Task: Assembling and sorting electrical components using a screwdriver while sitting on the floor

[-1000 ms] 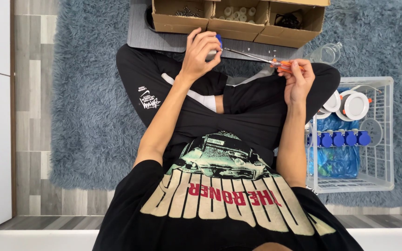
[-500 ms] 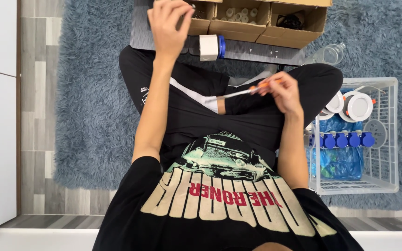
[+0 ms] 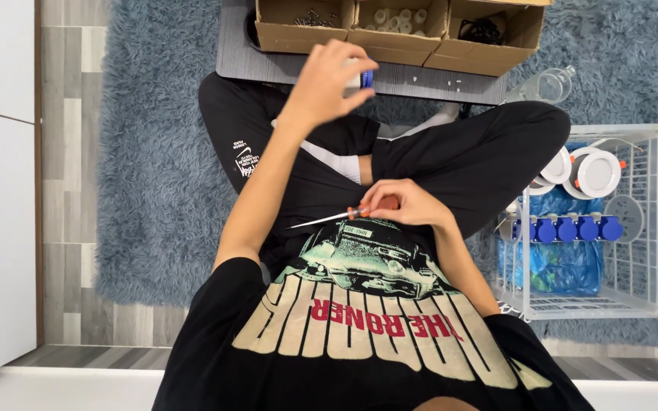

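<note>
The left hand grips a small white-and-blue part above the grey board's near edge. The right hand is closed around a screwdriver over the lap.

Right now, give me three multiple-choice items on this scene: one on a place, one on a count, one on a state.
1. Where is the wire basket?
A. on the person's right
B. on the person's left
C. on the grey board

2. How many cardboard boxes stand in the row at the top?
A. two
B. three
C. five

3. What is the right hand doing?
A. lying open on the rug
B. reaching into a box
C. gripping a screwdriver

Answers:
1 A, it stands beside the right knee on the rug.
2 B, three open boxes stand side by side.
3 C, its fingers close on the orange handle while the left hand holds a small white and blue part.
</note>
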